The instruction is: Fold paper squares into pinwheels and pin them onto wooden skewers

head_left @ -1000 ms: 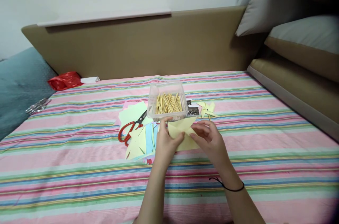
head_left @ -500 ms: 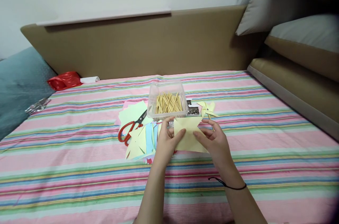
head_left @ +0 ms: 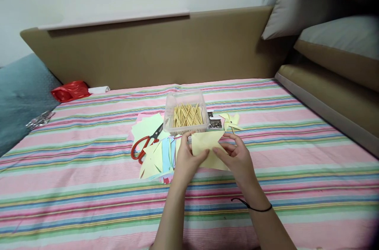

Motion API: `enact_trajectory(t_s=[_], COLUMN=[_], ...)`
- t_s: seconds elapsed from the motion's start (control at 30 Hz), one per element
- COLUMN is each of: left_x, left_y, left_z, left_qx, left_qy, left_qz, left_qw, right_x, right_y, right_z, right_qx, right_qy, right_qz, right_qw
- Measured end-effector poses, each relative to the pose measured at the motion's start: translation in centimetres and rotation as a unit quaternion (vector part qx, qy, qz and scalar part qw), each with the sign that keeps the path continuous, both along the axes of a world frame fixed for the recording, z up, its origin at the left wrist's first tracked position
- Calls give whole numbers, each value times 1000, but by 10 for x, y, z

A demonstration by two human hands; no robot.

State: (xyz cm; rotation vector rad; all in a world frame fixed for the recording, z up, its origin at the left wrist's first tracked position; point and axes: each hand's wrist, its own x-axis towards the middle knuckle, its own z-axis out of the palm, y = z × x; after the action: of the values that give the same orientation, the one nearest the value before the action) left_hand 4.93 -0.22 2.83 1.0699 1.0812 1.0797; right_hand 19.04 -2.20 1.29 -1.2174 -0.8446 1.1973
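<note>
Both my hands hold one sheet of pale yellow paper (head_left: 209, 139), which has a slit cut in from its right side. My left hand (head_left: 189, 155) grips its left part, thumb in front and fingers behind. On the right, my right hand (head_left: 233, 155) pinches it near the slit, its thumb close to the paper's middle. Just left of my hands lies a pile of cut paper pieces (head_left: 155, 159) in yellow and blue. Red-handled scissors (head_left: 145, 145) rest beside that pile. A finished yellow paper pinwheel (head_left: 231, 122) on a stick lies beyond my right hand.
A clear plastic box (head_left: 186, 128) of short wooden sticks stands behind the paper. Small containers of dark metal bits (head_left: 215, 123) sit at its right. Green and pink sheets (head_left: 148, 122) lie left of it. A red plastic bag (head_left: 71, 91) is at the far left on the striped cloth (head_left: 89, 202).
The view has shifted slightly. My left thumb has slid lower and nearer the right thumb, and the paper's slit edges have bent a little.
</note>
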Motion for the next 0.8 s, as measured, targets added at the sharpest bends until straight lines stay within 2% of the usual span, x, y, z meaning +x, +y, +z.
enact_trajectory(t_s=[0.37,0.8], left_x=[-3,-1], left_y=[2,1], left_z=[-8,-5], left_qx=[7,14], left_qy=[9,1], left_qz=[1,-2], left_qw=[1000,1000], right_x=[0,-1], right_y=[0,0], right_z=[0,1], right_qx=[-5,3], right_qy=[-15,-19], right_qz=[-1,-7], right_qw=[1000,1000])
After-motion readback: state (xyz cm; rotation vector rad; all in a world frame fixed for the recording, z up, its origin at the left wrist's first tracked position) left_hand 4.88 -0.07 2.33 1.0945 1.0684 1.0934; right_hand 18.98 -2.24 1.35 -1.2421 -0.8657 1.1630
